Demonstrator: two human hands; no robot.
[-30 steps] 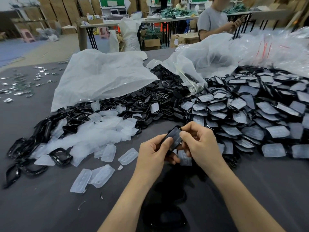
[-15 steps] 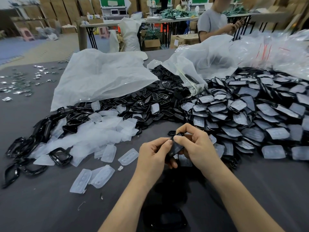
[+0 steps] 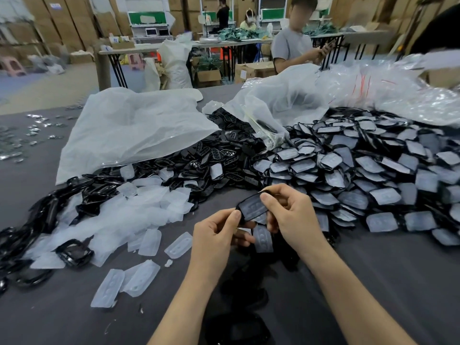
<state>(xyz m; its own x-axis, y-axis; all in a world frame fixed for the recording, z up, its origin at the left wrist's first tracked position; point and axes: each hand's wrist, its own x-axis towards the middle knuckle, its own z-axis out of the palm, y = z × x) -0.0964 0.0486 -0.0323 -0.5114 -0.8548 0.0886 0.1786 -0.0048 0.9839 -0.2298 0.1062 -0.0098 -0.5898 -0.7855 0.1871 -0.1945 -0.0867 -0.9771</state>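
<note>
Hundreds done by the look of it, but you're nowhere near finished. That big heap of black frames with cloudy pads fitted (image 3: 361, 175), spreading toward the right edge of the grey surface (image 3: 373, 282), reads to me as your finished stack. Toward the left edge there's a drift of loose translucent soft-plastic pads (image 3: 139, 210) and a tangle of bare glossy black plastic frames (image 3: 44, 215). More black slotted parts (image 3: 216, 155) spill from under the white plastic bag (image 3: 134, 125) on the far side, so I'd guess lots is left to pair up.

Both hands are busy on one piece: a black plastic frame with a translucent pad in it (image 3: 252, 207), held up off the surface, roughly mid-width and nearer the near edge. Your left hand (image 3: 214, 235) pinches its left end between thumb and fingers. Your right hand (image 3: 291, 217) has its thumb on top and fingers curled behind. Can't tell if the pad is fully seated; probably you're pressing it home.
</note>
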